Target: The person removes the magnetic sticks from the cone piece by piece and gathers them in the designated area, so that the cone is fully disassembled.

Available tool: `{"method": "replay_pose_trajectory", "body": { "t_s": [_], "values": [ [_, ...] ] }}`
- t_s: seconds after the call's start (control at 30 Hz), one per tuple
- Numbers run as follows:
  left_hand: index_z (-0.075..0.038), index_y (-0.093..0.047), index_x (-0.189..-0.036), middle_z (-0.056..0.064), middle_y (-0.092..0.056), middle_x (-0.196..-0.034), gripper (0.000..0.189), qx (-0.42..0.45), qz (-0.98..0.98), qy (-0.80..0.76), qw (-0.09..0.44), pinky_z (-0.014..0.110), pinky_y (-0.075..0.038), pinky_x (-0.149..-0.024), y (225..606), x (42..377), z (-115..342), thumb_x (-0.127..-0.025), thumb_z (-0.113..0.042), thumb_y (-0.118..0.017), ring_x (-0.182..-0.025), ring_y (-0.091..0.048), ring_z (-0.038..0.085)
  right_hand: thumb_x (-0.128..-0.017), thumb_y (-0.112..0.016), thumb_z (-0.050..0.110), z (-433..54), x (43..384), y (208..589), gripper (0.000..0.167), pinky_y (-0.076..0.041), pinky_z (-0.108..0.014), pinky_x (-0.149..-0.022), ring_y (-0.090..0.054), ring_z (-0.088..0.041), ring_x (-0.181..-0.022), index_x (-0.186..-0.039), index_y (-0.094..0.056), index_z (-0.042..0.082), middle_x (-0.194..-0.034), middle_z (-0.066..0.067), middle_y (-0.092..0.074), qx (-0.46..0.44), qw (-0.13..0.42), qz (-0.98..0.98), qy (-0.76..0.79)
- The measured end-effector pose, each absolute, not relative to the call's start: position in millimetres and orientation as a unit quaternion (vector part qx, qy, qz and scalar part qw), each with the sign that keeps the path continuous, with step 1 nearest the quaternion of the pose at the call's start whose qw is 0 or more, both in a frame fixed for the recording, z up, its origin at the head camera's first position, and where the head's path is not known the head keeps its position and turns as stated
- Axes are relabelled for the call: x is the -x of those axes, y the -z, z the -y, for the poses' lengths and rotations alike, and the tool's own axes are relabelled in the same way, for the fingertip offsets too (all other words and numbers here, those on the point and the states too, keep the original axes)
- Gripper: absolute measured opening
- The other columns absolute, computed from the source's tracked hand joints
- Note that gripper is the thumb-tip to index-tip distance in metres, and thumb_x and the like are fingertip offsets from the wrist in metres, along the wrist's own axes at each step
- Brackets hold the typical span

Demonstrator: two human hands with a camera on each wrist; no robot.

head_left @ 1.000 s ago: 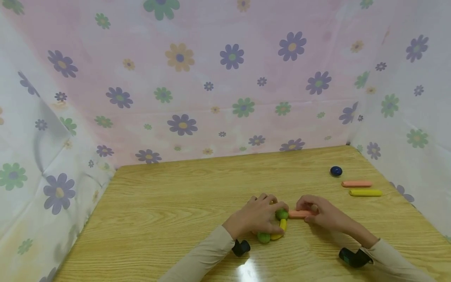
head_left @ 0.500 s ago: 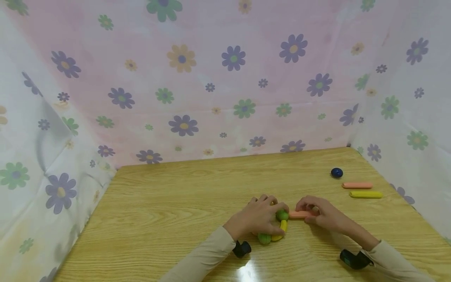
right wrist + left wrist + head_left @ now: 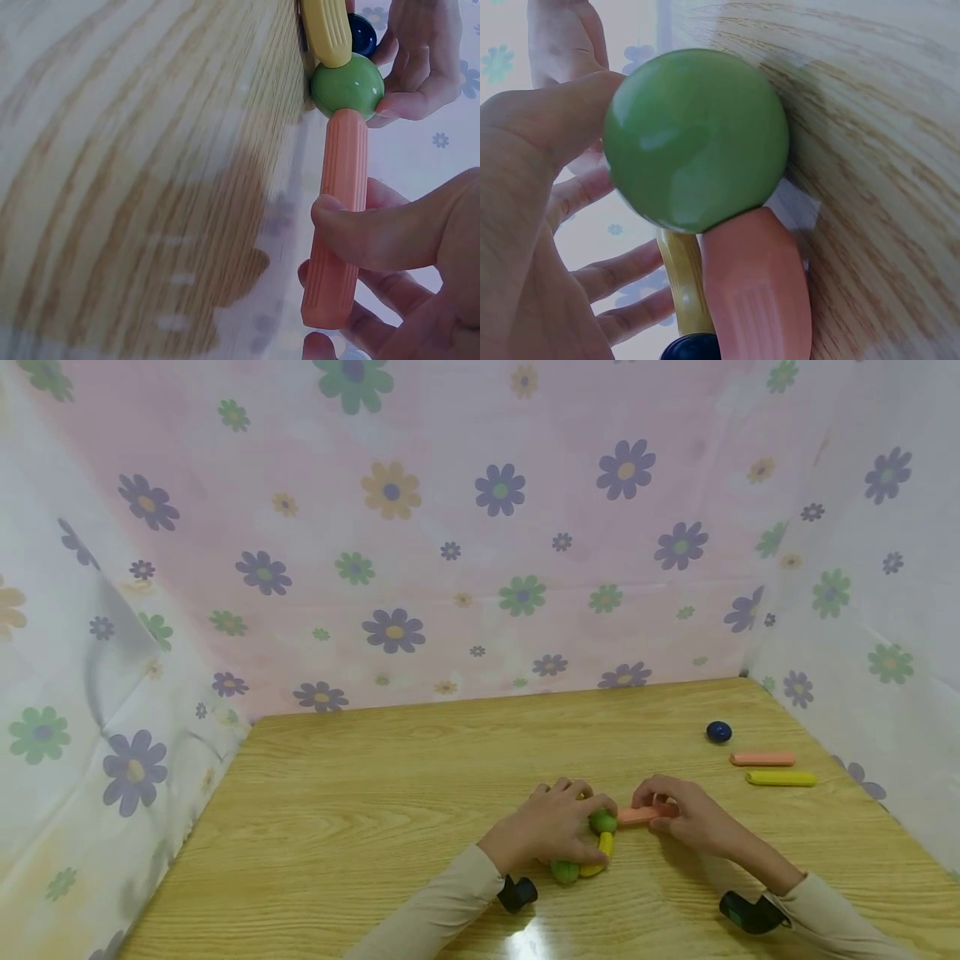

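The right hand [image 3: 686,817] pinched a peach stick [image 3: 345,161] between its thumb and fingers. The peach stick was long and straight, with thin grooves running down its sides and flat edges at the end. It slanted a little, and its far end touched a round green ball [image 3: 349,82], smooth and shiny like plastic. I could not tell if the end was pushed into the ball. The left hand [image 3: 551,827] was bent over the joined toys and held them, with a fingertip on that same ball. A ridged yellow stick [image 3: 328,30] met the ball too, and close by was a dark blue ball [image 3: 363,35], glossy and partly hidden. Nearer the person sat a second green ball [image 3: 697,142], just as smooth, with a short, chunky peach piece [image 3: 757,285] touching it. Black cameras [image 3: 753,912] hung at the wrists, beside soft tan sleeves [image 3: 427,902]. All the toys were on a wooden surface [image 3: 390,777] with wavy brown lines and a bright shiny spot near the front. Farther off to the right lay a spare peach stick [image 3: 762,759] and a spare yellow stick [image 3: 781,778], side by side and apart, with a shiny, roundish blue piece [image 3: 718,732] behind them. Around the surface hung wrinkly cloth [image 3: 420,552] with flat petal flowers.
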State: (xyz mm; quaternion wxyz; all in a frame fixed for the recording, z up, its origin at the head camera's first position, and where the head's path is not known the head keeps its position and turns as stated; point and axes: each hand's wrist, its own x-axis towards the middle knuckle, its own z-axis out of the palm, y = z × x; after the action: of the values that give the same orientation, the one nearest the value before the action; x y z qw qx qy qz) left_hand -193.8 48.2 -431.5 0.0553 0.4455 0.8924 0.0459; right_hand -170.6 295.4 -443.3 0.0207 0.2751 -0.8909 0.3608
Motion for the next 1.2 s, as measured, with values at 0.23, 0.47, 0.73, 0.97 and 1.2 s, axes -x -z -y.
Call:
{"method": "replay_pose_trajectory", "body": {
  "t_s": [0.23,0.47,0.73,0.97,1.2],
  "values": [
    [-0.043,-0.040,-0.134,-0.008,-0.044,-0.131,0.058,-0.439,-0.896,-0.038,0.049,0.035,-0.042,-0.087,427.7,192.1,-51.0,-0.083,-0.066,-0.055,-0.117,-0.043,0.015,-0.077,-0.072,-0.008,-294.6,171.1,440.2,0.032,-0.049,-0.034,-0.068,-0.056,-0.015,-0.084,-0.095,-0.062,0.017,-0.092,0.004,-0.059,-0.272,0.034,0.901,-0.337],
    [-0.043,-0.041,-0.134,-0.008,-0.043,-0.132,0.059,-0.430,-0.899,-0.045,0.063,0.036,-0.042,-0.087,428.5,191.9,-53.1,-0.082,-0.066,-0.057,-0.117,-0.043,0.014,-0.076,-0.071,-0.009,-305.5,171.4,443.0,0.030,-0.050,-0.034,-0.064,-0.059,-0.017,-0.080,-0.094,-0.064,0.013,-0.090,0.003,-0.061,-0.238,0.075,0.921,-0.299],
    [-0.042,-0.042,-0.134,-0.007,-0.044,-0.132,0.060,-0.434,-0.898,-0.053,0.049,0.037,-0.042,-0.087,430.3,193.4,-47.6,-0.082,-0.066,-0.057,-0.117,-0.043,0.015,-0.077,-0.072,-0.006,-328.9,170.0,436.0,0.028,-0.046,-0.028,-0.059,-0.054,-0.009,-0.073,-0.094,-0.065,0.015,-0.089,0.004,-0.061,-0.233,0.082,0.923,-0.295],
    [-0.041,-0.041,-0.135,-0.006,-0.044,-0.132,0.059,-0.439,-0.896,-0.052,0.042,0.036,-0.042,-0.087,429.4,191.6,-46.5,-0.083,-0.065,-0.056,-0.117,-0.043,0.015,-0.075,-0.074,-0.007,-358.4,162.9,435.0,0.030,-0.048,-0.028,-0.061,-0.058,-0.010,-0.078,-0.095,-0.065,0.013,-0.088,0.003,-0.062,-0.252,0.116,0.919,-0.280],
    [-0.041,-0.041,-0.135,-0.006,-0.044,-0.132,0.059,-0.441,-0.895,-0.055,0.040,0.037,-0.042,-0.090,429.3,192.0,-45.0,-0.084,-0.065,-0.055,-0.118,-0.043,0.016,-0.072,-0.071,-0.016,-394.6,158.1,435.8,0.032,-0.046,-0.022,-0.059,-0.055,-0.006,-0.072,-0.096,-0.067,0.005,-0.091,-0.001,-0.062,-0.264,0.135,0.909,-0.294]
  ]
}}
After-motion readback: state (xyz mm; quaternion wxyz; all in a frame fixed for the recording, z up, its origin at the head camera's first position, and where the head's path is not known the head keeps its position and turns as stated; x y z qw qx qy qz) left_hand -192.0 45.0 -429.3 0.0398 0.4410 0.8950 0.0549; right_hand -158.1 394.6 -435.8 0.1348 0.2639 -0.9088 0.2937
